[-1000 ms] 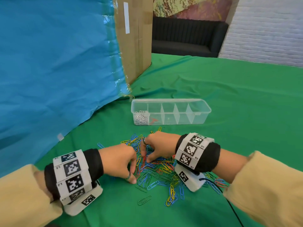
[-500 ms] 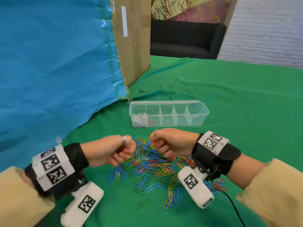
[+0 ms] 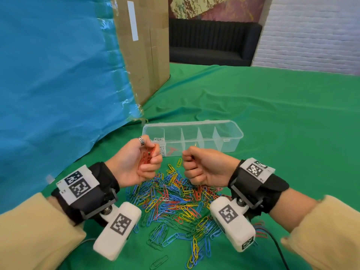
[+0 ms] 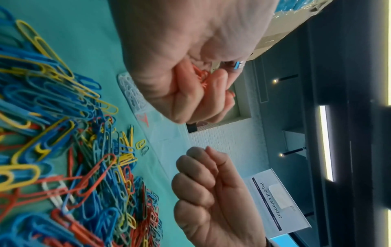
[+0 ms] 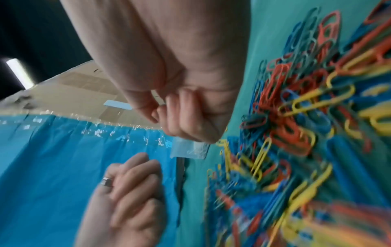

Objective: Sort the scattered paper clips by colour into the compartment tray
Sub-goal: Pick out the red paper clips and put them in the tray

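left hand point(image 3: 134, 162) cups red clips point(image 3: 148, 157); right hand point(image 3: 202, 168) fisted, above pile point(image 3: 175, 207).

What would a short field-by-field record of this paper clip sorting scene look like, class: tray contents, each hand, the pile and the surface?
tray: clear, five compartments, beyond the hands
leftmost compartment: white clips
second compartment: a few red clips
other compartments: look empty
left hand: holds a bunch of red clips, raised near the tray's left end
right hand: fist, contents hidden
pile: mixed blue, yellow, red and green clips
surface: green cloth
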